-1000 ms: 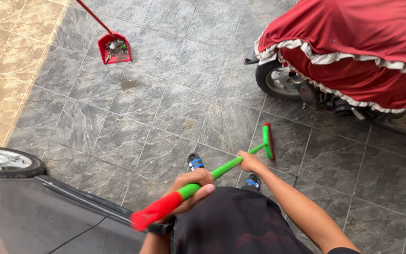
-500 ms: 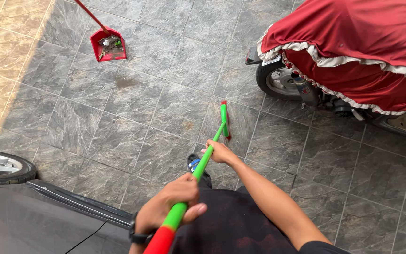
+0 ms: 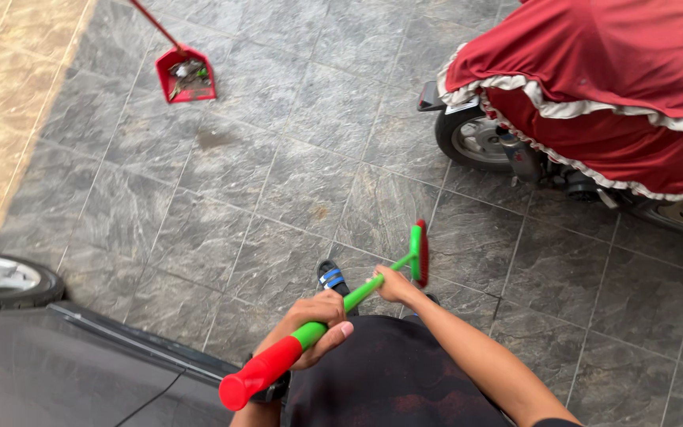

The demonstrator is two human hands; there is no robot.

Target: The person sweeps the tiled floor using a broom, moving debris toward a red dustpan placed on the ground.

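A green and red broom [image 3: 341, 304] is held in both hands. The left hand [image 3: 315, 328] is closed fully around the handle at the point where the green shaft meets the red end grip; the fingers [image 3: 322, 304] are wrapped over the top and the thumb is pressed along the underside. The red end of the handle is seen projecting below and to the left of this grip. A dark watch [image 3: 278, 387] is worn just behind it, on the wrist.

The right hand [image 3: 393, 285] is closed around the green shaft further along, ahead of the left grip and just short of the broom head [image 3: 419, 251]. The fingers are curled about the shaft; no gap is visible in either grip. The head is set just beyond the right hand, edge-on, with red bristles facing right; whether it touches the grey tiled floor [image 3: 278, 174] cannot be told.

A blue-strapped sandal [image 3: 330, 277] is seen under the shaft, between the two grips. A red dustpan [image 3: 190, 77] holding debris is noted well ahead and to the left of both hands. A covered scooter [image 3: 594, 87], under red cloth with a white frill, is parked to the right of the right hand. A dark car body [image 3: 57, 364] and wheel [image 3: 1, 278] are located to the left of the left grip.
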